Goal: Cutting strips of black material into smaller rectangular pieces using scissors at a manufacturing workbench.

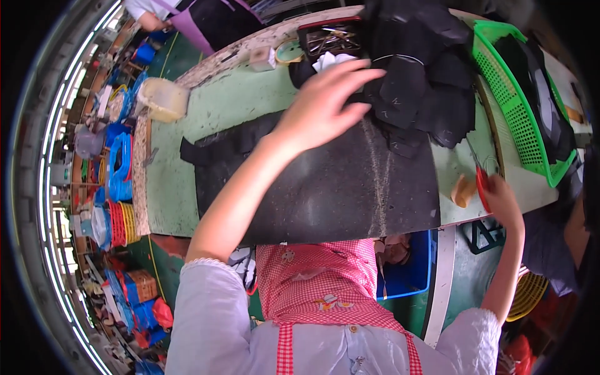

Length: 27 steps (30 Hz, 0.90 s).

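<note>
My left hand point(325, 105) is over the far part of a large black sheet point(312, 187) spread across the table. Its fingers are apart, stretched toward a heap of cut black pieces point(419, 81); whether they touch the heap I cannot tell. Some pieces in it carry small pale marks. At the table's right side, my right hand point(502, 199) is closed around the red handles of scissors point(481, 184), whose blades point away from me. A tan, curved object point(462, 190) lies just left of that hand. A speckled pale streak crosses the sheet's right part.
A green perforated basket point(512, 103) with black pieces stands at the right edge. Along the back are a dark tray of metal tools point(331, 39), a roll of tape point(289, 51) and a cloudy plastic tub point(164, 99). A blue bin point(412, 287) sits below the table's front edge.
</note>
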Each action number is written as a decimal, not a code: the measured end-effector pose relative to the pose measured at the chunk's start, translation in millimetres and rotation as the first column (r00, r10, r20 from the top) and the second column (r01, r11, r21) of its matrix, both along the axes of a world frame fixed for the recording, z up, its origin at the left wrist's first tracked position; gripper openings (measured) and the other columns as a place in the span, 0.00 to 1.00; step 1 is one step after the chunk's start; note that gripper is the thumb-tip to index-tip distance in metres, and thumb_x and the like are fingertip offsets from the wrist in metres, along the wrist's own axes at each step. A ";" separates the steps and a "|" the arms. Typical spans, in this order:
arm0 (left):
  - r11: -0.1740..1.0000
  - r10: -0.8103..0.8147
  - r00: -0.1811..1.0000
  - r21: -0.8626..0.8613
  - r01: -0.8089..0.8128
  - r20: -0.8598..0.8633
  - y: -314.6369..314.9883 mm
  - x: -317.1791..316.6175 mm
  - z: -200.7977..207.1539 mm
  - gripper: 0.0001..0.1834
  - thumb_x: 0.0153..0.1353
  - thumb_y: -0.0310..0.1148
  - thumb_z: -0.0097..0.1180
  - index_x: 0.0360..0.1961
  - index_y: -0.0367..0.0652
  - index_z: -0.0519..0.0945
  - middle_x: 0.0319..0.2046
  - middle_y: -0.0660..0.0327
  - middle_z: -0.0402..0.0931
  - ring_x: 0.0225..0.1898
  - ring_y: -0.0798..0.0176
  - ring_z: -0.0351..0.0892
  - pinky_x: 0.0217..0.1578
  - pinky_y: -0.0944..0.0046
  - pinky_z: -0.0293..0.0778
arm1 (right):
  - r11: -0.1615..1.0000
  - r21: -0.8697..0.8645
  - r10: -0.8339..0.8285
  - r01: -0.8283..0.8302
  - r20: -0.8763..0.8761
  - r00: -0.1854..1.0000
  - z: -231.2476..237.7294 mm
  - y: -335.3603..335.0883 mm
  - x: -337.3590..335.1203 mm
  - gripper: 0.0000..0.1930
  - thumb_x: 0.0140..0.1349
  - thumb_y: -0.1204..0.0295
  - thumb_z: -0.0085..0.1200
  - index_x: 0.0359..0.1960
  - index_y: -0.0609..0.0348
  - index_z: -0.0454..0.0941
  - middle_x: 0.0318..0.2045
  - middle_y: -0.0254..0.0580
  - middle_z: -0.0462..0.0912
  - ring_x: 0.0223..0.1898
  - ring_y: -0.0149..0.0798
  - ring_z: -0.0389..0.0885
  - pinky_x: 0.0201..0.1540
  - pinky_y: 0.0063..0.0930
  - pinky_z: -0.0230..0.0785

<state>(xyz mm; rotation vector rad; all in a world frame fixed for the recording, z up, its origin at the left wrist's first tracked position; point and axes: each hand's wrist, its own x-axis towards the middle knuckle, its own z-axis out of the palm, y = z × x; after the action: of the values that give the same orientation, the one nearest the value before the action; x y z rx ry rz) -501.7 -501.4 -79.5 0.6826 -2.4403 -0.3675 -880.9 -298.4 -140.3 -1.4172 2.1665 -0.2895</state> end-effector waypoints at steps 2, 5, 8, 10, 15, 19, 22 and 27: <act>0.973 0.210 0.977 0.092 -0.211 0.028 8.3 76.0 -5.9 0.25 0.57 0.24 0.58 0.58 0.48 0.76 0.59 0.54 0.72 0.63 0.50 0.70 0.63 0.57 0.65 | 1.000 0.007 0.010 -0.012 0.151 0.988 18.3 26.0 29.7 0.13 0.56 0.74 0.59 0.41 0.68 0.75 0.30 0.53 0.82 0.33 0.42 0.82 0.37 0.34 0.72; 0.890 0.435 0.892 0.094 -0.447 0.123 28.5 176.7 -18.9 0.27 0.51 0.17 0.52 0.54 0.48 0.78 0.53 0.56 0.77 0.57 0.50 0.75 0.59 0.59 0.70 | 0.977 -0.125 0.204 -0.172 0.327 0.923 30.1 31.2 88.3 0.16 0.53 0.78 0.57 0.45 0.66 0.74 0.36 0.50 0.81 0.36 0.41 0.81 0.40 0.32 0.72; 0.829 0.497 0.823 0.129 -0.544 0.276 45.1 232.3 -31.1 0.34 0.48 0.18 0.54 0.60 0.48 0.73 0.60 0.54 0.71 0.63 0.50 0.69 0.64 0.55 0.64 | 0.929 -0.169 0.345 -0.329 0.075 0.936 26.6 2.0 137.6 0.17 0.51 0.78 0.59 0.44 0.64 0.73 0.34 0.50 0.79 0.36 0.48 0.80 0.41 0.36 0.72; 0.825 0.502 0.811 0.114 -0.554 0.301 48.9 248.1 -44.5 0.38 0.48 0.20 0.56 0.64 0.50 0.68 0.64 0.52 0.65 0.67 0.50 0.62 0.67 0.51 0.58 | 0.883 -0.296 0.368 -0.363 -0.042 0.929 13.7 -23.1 161.9 0.17 0.51 0.77 0.61 0.43 0.62 0.72 0.34 0.49 0.78 0.36 0.53 0.77 0.42 0.39 0.71; 0.875 0.371 0.861 0.180 -0.450 0.347 35.1 258.6 -67.7 0.52 0.53 0.36 0.66 0.75 0.54 0.47 0.74 0.47 0.45 0.76 0.47 0.40 0.72 0.41 0.41 | 0.758 -0.530 0.405 -0.380 -0.073 0.911 4.3 -47.4 193.3 0.18 0.54 0.77 0.61 0.46 0.59 0.73 0.38 0.45 0.78 0.37 0.47 0.78 0.42 0.38 0.71; 0.898 0.421 0.811 -0.060 -0.436 0.405 18.0 271.3 -83.5 0.45 0.53 0.46 0.69 0.68 0.46 0.60 0.69 0.44 0.55 0.73 0.45 0.48 0.70 0.45 0.50 | 0.786 -0.522 0.454 -0.331 0.124 0.882 19.7 -38.8 238.9 0.20 0.54 0.78 0.62 0.50 0.59 0.73 0.40 0.42 0.79 0.37 0.39 0.78 0.43 0.32 0.72; 0.880 0.361 0.927 0.290 -0.376 0.106 21.2 273.4 -86.0 0.35 0.54 0.42 0.71 0.58 0.40 0.69 0.59 0.49 0.68 0.63 0.52 0.67 0.64 0.53 0.63 | 0.811 -0.501 0.522 -0.303 0.386 0.760 13.2 -44.1 277.3 0.24 0.56 0.77 0.64 0.55 0.60 0.71 0.48 0.41 0.80 0.45 0.35 0.80 0.50 0.31 0.73; 0.715 0.332 0.896 0.699 -0.036 -0.294 34.6 271.2 -59.3 0.26 0.56 0.35 0.71 0.52 0.41 0.71 0.45 0.64 0.76 0.49 0.70 0.75 0.53 0.65 0.71 | 0.731 -0.628 0.657 -0.267 0.543 0.522 -5.8 -94.1 368.0 0.48 0.53 0.64 0.71 0.71 0.62 0.53 0.66 0.56 0.65 0.67 0.48 0.65 0.67 0.41 0.61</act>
<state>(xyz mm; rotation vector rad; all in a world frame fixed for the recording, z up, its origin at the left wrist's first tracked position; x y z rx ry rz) -230.5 -466.8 -138.8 1.0281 -1.7752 -1.2317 -512.9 -392.5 -146.2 -1.6866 0.9767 -1.0447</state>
